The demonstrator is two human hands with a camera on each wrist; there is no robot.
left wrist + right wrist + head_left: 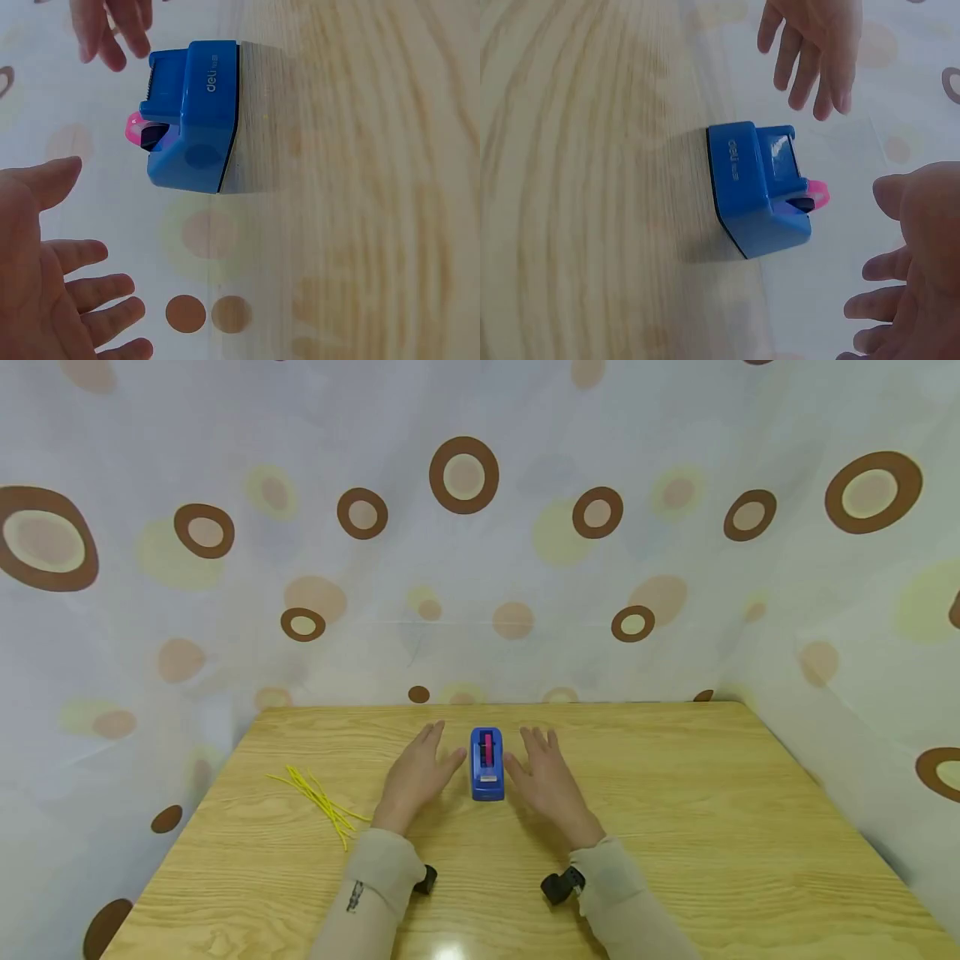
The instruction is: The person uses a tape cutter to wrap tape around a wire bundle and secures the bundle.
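A thin curtain printed with brown rings hangs behind a pale wooden table (pixel 675 793) with strong grain. On it stands a small, boxy blue plastic tape dispenser (pixel 487 764) with a pink core. The left hand (pixel 417 777) lies at its nine o'clock, the right hand (pixel 547 781) at three o'clock, both with fingers straight and spread, near but not touching. Thin yellow strips (pixel 318 795) lie farther toward nine o'clock.

1. A light wooden table (pixel 675 827) with a visible grain pattern is seen.
2. A small blue plastic tape dispenser (pixel 487 764) with a pink core is set on it, near the far edge.
3. A loose bundle of thin yellow strips (pixel 318 793) is laid on its left part.
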